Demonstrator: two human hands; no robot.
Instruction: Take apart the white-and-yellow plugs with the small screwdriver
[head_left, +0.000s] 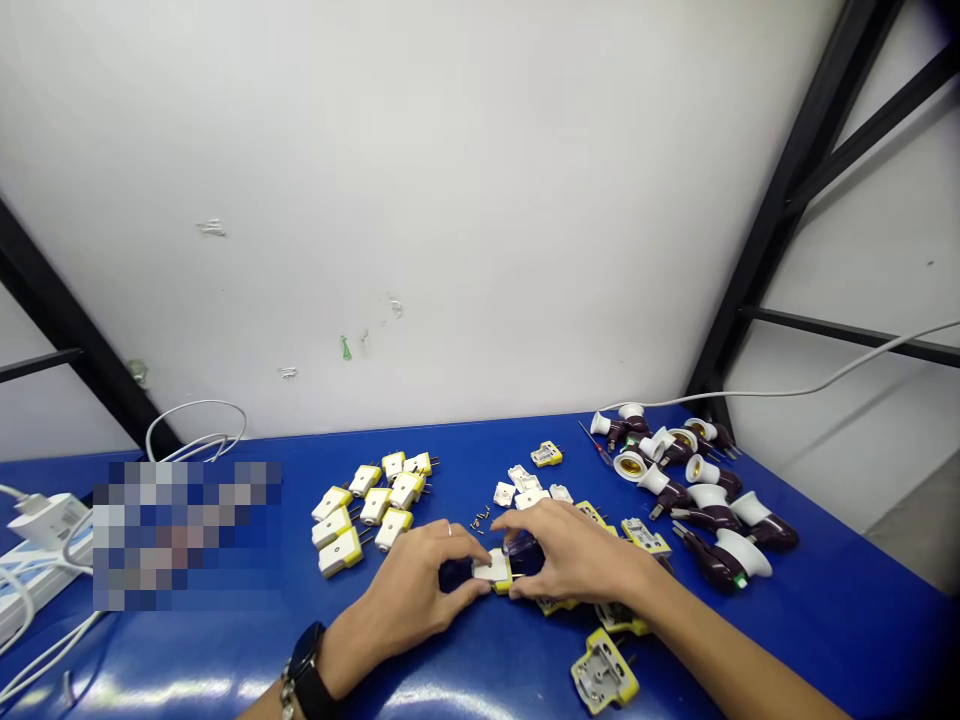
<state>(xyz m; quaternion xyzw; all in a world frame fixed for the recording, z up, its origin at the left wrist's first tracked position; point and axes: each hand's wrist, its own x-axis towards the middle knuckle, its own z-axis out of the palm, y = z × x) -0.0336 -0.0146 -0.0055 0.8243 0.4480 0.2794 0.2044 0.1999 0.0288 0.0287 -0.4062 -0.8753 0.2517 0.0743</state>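
Note:
My left hand (416,590) pinches a white and yellow plug (493,570) low over the blue table (825,610). A watch is on that wrist. My right hand (574,555) is closed round a small dark-handled tool (521,548) whose tip meets the plug. Both hands meet at the table's middle. Several small screws (480,520) lie just behind the hands.
Several assembled white and yellow plugs (371,505) lie at left of centre. White plug covers (525,488) and open yellow plug halves (604,675) lie around my right hand. Several dark red and white lamp sockets (697,490) sit at right. A white power strip (37,545) is far left.

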